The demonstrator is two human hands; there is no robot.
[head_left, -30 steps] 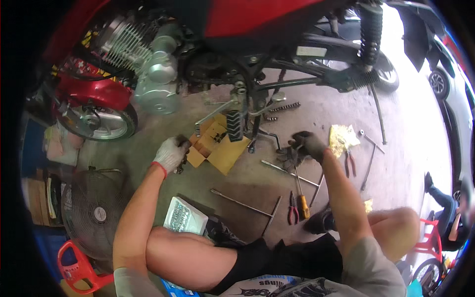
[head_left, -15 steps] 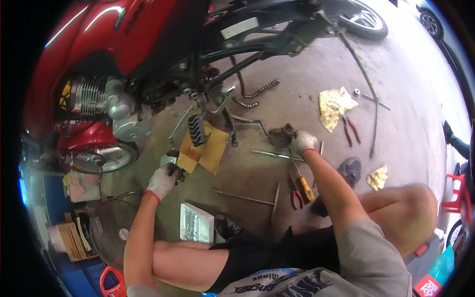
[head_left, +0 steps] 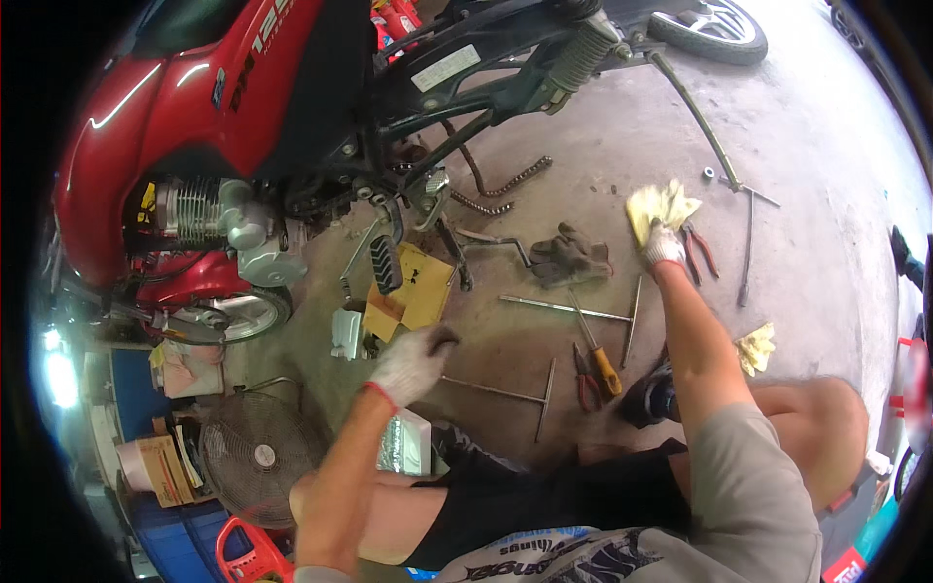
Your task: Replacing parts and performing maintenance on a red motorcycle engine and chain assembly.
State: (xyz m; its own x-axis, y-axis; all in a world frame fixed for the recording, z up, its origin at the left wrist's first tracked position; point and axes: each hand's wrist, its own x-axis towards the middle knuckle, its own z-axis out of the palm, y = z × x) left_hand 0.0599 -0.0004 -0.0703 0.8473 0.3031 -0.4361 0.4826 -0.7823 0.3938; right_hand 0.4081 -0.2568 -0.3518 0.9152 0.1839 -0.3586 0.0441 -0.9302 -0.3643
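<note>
Head view: a crumpled yellow cloth rag (head_left: 661, 207) on the concrete floor (head_left: 797, 291) is grasped by the white-gloved right hand (head_left: 664, 245), red-handled pliers (head_left: 702, 249) just beside it. The white-gloved left hand (head_left: 412, 363) is curled, seemingly around something dark, near flattened brown cardboard (head_left: 413, 301) under the red motorcycle (head_left: 224, 107).

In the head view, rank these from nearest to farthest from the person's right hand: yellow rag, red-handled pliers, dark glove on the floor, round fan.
From the right hand:
1. Yellow rag, under the fingers, touching.
2. Red-handled pliers, just beside the hand on its right.
3. Dark glove, on the floor to its left.
4. Round fan, far off at lower left, beyond the left hand.
</note>
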